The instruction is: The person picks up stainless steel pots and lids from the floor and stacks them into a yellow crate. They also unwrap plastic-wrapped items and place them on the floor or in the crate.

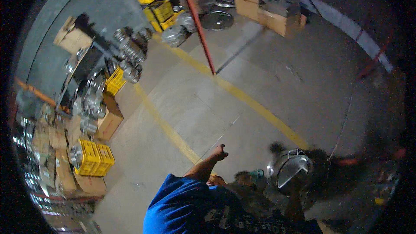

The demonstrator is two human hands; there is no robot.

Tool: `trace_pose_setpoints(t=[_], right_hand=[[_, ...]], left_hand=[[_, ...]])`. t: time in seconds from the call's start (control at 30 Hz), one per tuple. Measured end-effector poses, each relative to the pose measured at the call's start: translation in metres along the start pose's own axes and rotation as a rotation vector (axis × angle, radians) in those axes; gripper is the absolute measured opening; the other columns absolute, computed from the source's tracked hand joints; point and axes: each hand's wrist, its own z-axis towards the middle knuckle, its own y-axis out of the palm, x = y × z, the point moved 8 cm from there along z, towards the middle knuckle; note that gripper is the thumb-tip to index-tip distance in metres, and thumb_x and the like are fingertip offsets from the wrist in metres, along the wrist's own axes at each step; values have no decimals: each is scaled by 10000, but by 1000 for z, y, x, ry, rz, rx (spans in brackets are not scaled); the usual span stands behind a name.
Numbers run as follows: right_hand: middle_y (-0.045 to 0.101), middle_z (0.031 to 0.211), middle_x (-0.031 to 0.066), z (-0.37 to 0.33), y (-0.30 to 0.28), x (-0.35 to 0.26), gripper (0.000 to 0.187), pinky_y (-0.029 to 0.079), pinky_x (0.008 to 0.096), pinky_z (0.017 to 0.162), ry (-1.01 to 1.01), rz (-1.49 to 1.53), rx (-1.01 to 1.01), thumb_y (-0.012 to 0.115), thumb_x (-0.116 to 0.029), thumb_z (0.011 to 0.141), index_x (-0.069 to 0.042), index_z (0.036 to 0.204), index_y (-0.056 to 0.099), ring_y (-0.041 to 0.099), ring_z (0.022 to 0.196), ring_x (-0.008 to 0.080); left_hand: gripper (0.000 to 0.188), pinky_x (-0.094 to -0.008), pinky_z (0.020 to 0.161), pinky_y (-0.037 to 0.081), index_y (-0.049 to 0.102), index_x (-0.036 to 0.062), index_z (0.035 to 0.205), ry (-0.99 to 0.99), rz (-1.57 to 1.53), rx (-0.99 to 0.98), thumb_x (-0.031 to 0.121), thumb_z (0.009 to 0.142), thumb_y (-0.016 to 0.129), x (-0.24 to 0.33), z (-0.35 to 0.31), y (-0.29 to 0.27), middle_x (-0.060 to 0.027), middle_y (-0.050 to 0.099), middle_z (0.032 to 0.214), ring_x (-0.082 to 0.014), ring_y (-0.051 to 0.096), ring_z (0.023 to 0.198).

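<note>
My left hand (220,152) hangs over the bare floor in front of my blue sleeve. It is small and dim in view; its fingers look loosely bent, with a gap at the thumb and nothing held. At my right side is a round, shiny metal pot (289,170) with a loop handle on its far rim. My right hand (294,189) is at the pot's near side and seems to grip it there; its fingers are dark and mostly hidden.
Yellow lines (249,99) cross the concrete floor. A red post (197,21) stands ahead. Along the left are yellow crates (93,158), cardboard boxes (109,119) and stacked metal pots (131,50). More cartons (271,17) and round metal lids (217,20) lie at the far side.
</note>
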Motion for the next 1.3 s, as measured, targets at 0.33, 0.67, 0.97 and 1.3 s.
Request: trace_pose_setpoints(t=[0.33,0.67,0.97,1.3], right_hand=[[585,790,54,-111,218,-32,418,457,369,568,-154,-402,-367,696,-375,785,-68,1041,571,534,638,208],[612,1093,91,-228,421,-61,518,462,335,600,-317,-1027,-510,620,-349,867,-66,1282,493,582,834,194],[637,995,156,-217,497,-91,565,491,408,603,-438,-1173,-565,633,-405,843,-13,1232,516,609,753,245],[633,848,170,-250,553,-75,401,472,403,695,-973,-1822,-916,518,-376,879,-2,838,655,580,784,241]], left_hand=[[685,-385,963,447,487,30,1288,-532,-345,64,331,728,741,-342,-215,-33,-206,560,1246,-320,548,1150],[554,-343,560,512,530,5,1239,-899,-727,201,205,766,737,-498,-389,-6,-146,651,849,-212,619,681],[610,-328,470,464,478,25,1319,-917,-1232,280,151,771,715,-455,-360,12,-92,594,678,-168,537,538],[604,-376,752,535,536,65,1274,-973,-773,393,377,782,694,-452,-438,-108,-190,665,1011,-283,664,821]])
